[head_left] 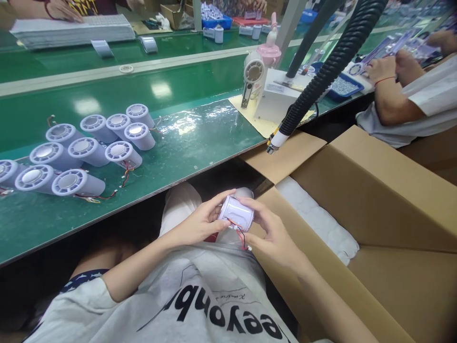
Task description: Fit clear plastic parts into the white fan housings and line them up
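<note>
Shirt (pixel 182 281) nearest; cylinder (pixel 237 213), wires (pixel 243 237) toward shirt, axis unclear.

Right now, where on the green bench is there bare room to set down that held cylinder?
The held cylinder could likely go on the bare green bench between the lilac cylinders and the yellow sheet, where only small specks lie. It's crowded at left, among cylinders and wires, and on the sheet, around the white box.

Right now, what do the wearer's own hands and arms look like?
The left hand and right hand are ungloved, with no wristbands visible. The forearms are uncovered. The left sleeve is short and off-white, part of a shirt with large black lettering.
</note>
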Available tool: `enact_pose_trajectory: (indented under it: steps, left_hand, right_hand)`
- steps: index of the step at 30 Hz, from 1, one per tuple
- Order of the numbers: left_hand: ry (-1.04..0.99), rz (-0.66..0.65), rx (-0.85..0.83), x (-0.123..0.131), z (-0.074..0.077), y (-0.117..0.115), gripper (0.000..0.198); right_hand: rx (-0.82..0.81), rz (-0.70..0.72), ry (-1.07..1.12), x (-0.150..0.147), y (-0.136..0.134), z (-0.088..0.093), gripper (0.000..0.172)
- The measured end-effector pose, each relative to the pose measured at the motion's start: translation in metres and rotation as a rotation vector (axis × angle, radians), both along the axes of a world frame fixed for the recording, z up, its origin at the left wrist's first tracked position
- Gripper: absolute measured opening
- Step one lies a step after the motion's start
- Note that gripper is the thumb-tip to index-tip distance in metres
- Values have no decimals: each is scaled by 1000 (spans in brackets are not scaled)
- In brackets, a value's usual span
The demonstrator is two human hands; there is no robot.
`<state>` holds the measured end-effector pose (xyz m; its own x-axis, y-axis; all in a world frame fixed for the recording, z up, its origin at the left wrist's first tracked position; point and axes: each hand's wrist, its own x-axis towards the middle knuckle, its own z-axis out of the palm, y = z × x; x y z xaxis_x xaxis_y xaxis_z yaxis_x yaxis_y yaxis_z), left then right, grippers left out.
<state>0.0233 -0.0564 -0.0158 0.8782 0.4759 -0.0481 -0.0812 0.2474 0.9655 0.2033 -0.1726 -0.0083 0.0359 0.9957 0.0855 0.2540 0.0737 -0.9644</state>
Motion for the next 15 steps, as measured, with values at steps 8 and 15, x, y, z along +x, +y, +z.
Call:
enact_pose_trajectory:
  steps: [8,15]
  left_hand:
    - [-103,569,-432,61,-49,-21,46]
    - [-162,629,-455,113,-65,6,43]
  right_hand:
    - [96,-497,-150,-28,27,-44,51]
    - [153,-791,-282,-13,53,-72,46]
